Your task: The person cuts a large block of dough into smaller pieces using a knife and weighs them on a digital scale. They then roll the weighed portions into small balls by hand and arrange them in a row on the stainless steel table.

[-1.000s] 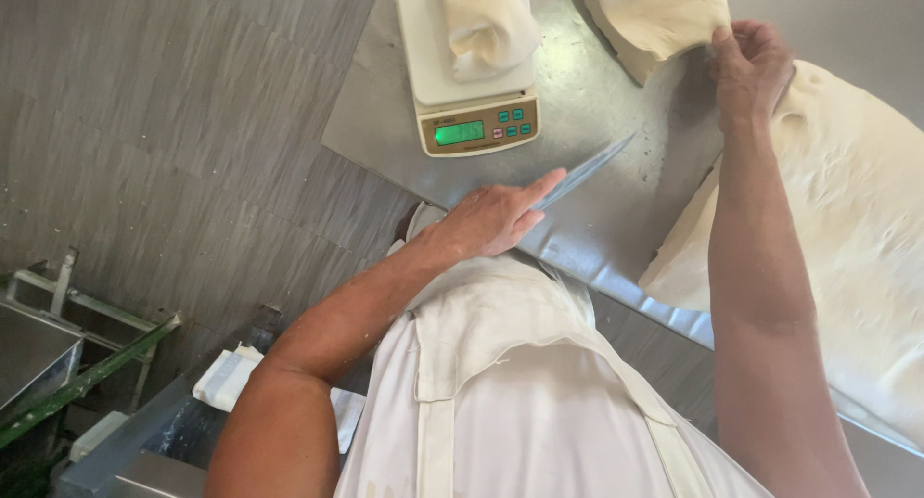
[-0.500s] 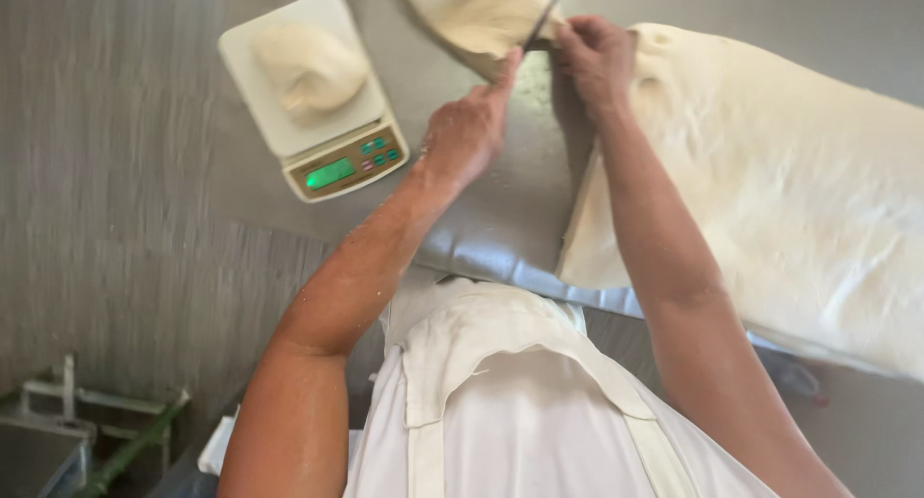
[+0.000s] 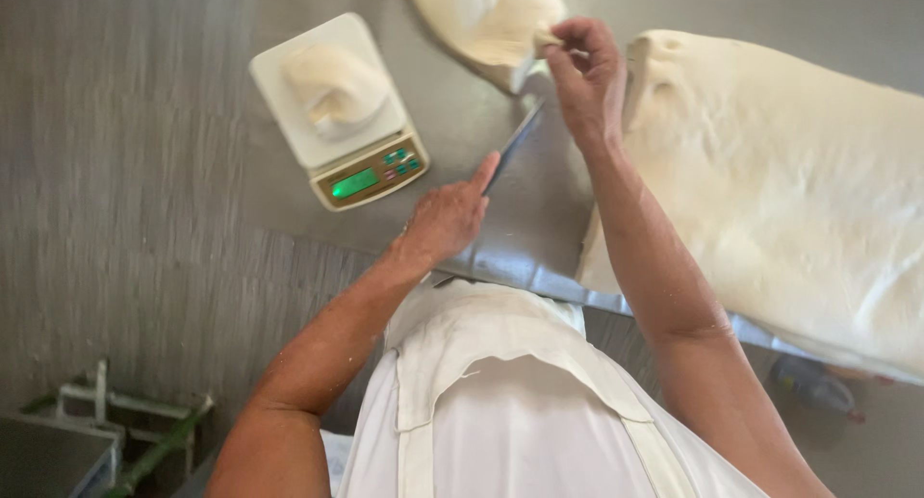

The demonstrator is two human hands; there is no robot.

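Note:
My left hand [image 3: 448, 217] grips a knife [image 3: 513, 144], index finger along its blade, which points toward a cut piece of pale dough [image 3: 486, 17] at the top of the steel table [image 3: 481, 123]. My right hand [image 3: 587, 75] pinches the edge of that piece between fingers and thumb. A large slab of dough [image 3: 780, 190] lies on the table to the right, beside my right forearm. A white kitchen scale [image 3: 337, 113] with a green display stands to the left and carries a lump of dough [image 3: 332, 84].
The table's front edge runs just before my white apron [image 3: 500, 392]. A grey tiled floor [image 3: 115, 171] lies to the left, with a metal and green frame [image 3: 125, 421] at lower left. A dark shoe-like shape [image 3: 813, 387] shows at lower right under the table.
The view has shifted, so scale and dough sit lower in the frame. My left hand with the knife has drawn back from the dough piece. My right hand still holds the piece's edge.

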